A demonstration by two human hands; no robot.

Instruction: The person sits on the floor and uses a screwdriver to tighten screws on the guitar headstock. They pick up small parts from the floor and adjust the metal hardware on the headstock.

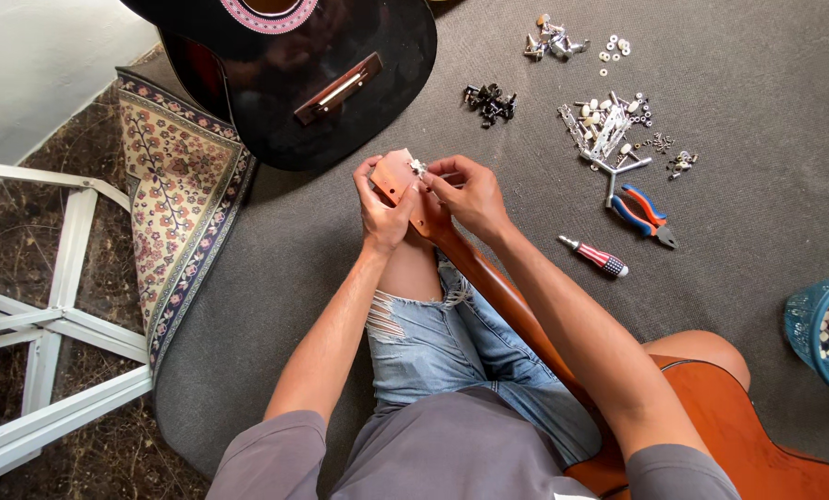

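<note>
An orange-brown guitar (748, 435) lies across my lap, its neck running up to the headstock (391, 174) in front of my knee. My left hand (379, 206) grips the headstock from the left side. My right hand (465, 190) pinches a small silver tuning peg part (418, 168) at the headstock's top edge. Both hands touch the headstock and partly hide it.
A black guitar body (313, 83) lies ahead on the grey carpet (757, 139). Heaps of silver tuners and screws (609, 125), black screws (489, 102), pliers (644, 213), a small screwdriver (595, 256) lie right. Blue basket (817, 329) far right; patterned rug (169, 194), white frame (53, 315) left.
</note>
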